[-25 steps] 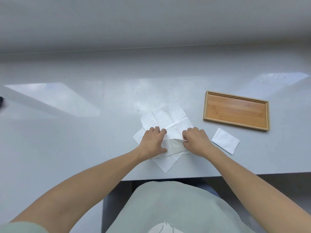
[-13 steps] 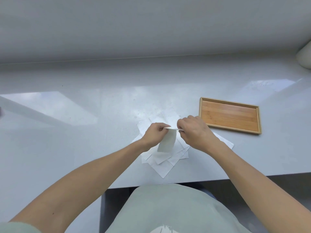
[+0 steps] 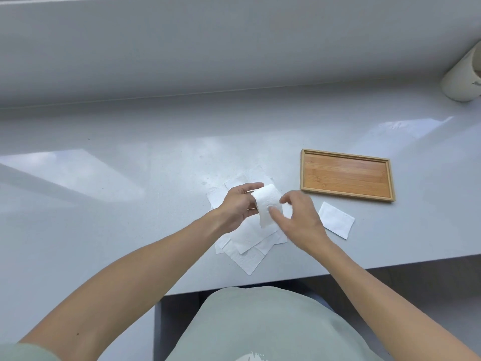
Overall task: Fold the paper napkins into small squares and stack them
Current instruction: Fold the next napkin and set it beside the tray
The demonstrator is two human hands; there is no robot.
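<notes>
My left hand holds a folded white paper napkin lifted above the table, draped over its fingers. My right hand is just to the right of it, fingers spread, fingertips touching the napkin's right edge. Under both hands lies a loose pile of unfolded white napkins. One small folded napkin lies flat on the table to the right of my right hand.
A shallow wooden tray sits on the white table, to the right of the napkins. A pale cylindrical container stands at the far right edge. The table's front edge runs close to my body.
The napkin was pressed flat on the pile, then lifted by both hands. Now my left hand holds it raised and my right hand has loosened to a fingertip touch.
</notes>
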